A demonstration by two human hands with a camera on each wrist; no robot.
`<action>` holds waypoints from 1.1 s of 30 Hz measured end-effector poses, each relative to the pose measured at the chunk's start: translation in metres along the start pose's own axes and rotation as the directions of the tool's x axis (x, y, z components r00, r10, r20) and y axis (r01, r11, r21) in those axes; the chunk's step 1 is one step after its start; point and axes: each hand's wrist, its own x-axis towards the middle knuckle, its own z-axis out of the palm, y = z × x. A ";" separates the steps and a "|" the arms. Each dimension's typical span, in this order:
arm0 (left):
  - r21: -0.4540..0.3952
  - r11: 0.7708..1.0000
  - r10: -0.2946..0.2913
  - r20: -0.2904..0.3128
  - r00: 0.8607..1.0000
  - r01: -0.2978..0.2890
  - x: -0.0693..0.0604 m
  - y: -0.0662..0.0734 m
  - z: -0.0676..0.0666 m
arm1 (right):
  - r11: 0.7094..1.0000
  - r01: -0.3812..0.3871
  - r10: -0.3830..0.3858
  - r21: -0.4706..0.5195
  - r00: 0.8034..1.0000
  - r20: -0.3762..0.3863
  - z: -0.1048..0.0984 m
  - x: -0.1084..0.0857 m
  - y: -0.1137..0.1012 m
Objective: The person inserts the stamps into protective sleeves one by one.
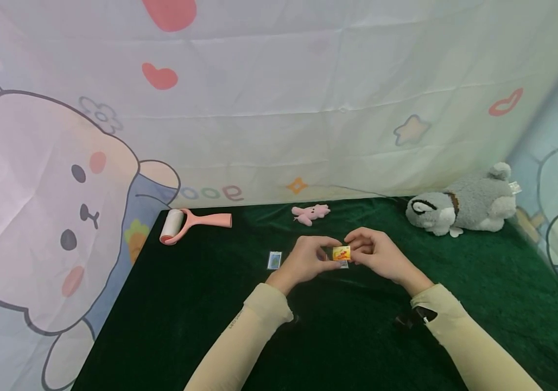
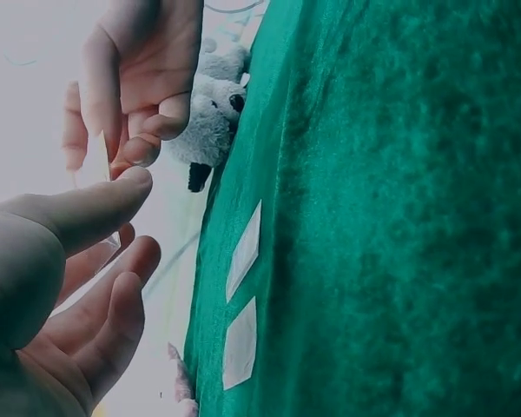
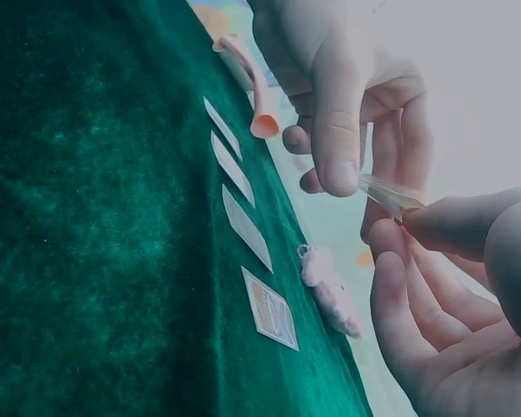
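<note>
Over the cloth, a small yellow picture card is held between the two hands, seen nearly edge-on in both wrist views. My left hand pinches one side of it with thumb and fingers. At the opposite side, my right hand pinches it too; its thumb shows in the right wrist view. The held piece looks partly see-through there, and I cannot tell whether it has a clear sleeve. Below lie several flat cards in a row, such as a blue one and a printed one; the left hand partly hides the row.
Dark green cloth covers the table. A pink-handled lint roller lies at the back left. Behind the hands is a small pink plush toy; a grey plush animal lies at the back right. A printed curtain hangs behind.
</note>
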 end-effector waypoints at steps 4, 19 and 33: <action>0.011 1.000 0.004 -0.008 1.000 -0.003 0.000 -0.001 0.000 | 1.000 0.002 -0.002 0.003 1.000 -0.004 -0.002 -0.001 -0.001; 0.004 1.000 -0.009 0.011 1.000 0.009 0.000 0.001 0.000 | 1.000 0.012 -0.012 0.011 1.000 0.003 0.001 0.000 0.002; 0.060 0.998 0.025 -0.029 0.999 -0.023 0.003 0.007 0.004 | 1.000 -0.001 0.001 0.011 1.000 0.011 0.001 0.000 0.000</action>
